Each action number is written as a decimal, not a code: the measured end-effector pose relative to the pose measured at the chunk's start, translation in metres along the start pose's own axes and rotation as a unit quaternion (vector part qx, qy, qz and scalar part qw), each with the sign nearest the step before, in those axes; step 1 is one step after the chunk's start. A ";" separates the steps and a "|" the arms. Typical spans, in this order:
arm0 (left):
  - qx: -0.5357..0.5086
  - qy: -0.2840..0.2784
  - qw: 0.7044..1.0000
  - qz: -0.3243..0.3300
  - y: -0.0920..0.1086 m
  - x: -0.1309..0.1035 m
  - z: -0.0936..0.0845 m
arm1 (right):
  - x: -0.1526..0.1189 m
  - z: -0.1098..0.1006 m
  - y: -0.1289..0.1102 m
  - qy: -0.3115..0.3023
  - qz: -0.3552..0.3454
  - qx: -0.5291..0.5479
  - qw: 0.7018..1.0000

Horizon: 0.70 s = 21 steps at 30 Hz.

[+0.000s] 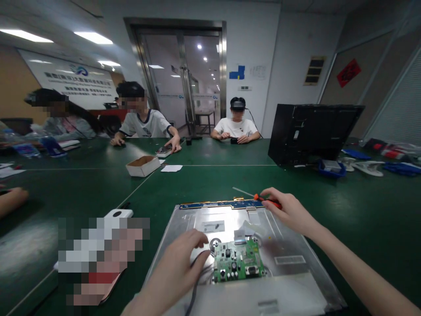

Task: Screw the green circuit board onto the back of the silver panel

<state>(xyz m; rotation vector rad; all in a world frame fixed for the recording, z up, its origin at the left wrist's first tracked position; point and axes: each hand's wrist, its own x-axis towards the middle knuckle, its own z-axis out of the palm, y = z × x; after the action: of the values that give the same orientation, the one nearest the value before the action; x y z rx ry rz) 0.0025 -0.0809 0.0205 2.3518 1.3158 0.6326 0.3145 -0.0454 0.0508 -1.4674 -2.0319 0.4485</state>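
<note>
In front of me a flat metal display panel (289, 289) lies back side up, with a green circuit board (237, 262) on its middle. My right hand (284, 210) grips a screwdriver (269, 202) by its orange and black handle, above the panel's far edge. Its thin shaft points left and away, over the blue circuit strip (213, 205) along that edge. My left hand (179, 261) is at the board's left side, thumb and forefinger apart. A dark cable (194, 289) passes beneath its thumb; whether the fingers touch it is unclear.
A white phone (123, 213) and a pixelated pink item (112, 263) lie left of the panel. Beyond stand an open cardboard box (143, 167) and, rightward, a black monitor (315, 131) beside a blue tray (331, 170). Several people sit around the green table (223, 180).
</note>
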 end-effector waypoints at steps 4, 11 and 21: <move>0.052 -0.014 0.998 -0.019 -0.010 0.045 0.000 | -0.001 0.026 0.032 0.000 0.029 0.045 0.999; 0.098 -0.052 0.994 -0.015 -0.023 0.074 0.026 | -0.010 0.048 0.044 0.002 0.033 0.097 0.995; 0.051 -0.027 0.998 0.005 -0.024 0.075 0.023 | -0.012 0.056 0.043 0.019 0.069 0.162 0.984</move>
<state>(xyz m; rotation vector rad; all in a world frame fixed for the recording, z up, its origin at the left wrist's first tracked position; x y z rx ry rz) 0.0334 -0.0073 0.0038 2.4397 1.3436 0.5107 0.3140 -0.0383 -0.0201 -1.4051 -1.7359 0.7626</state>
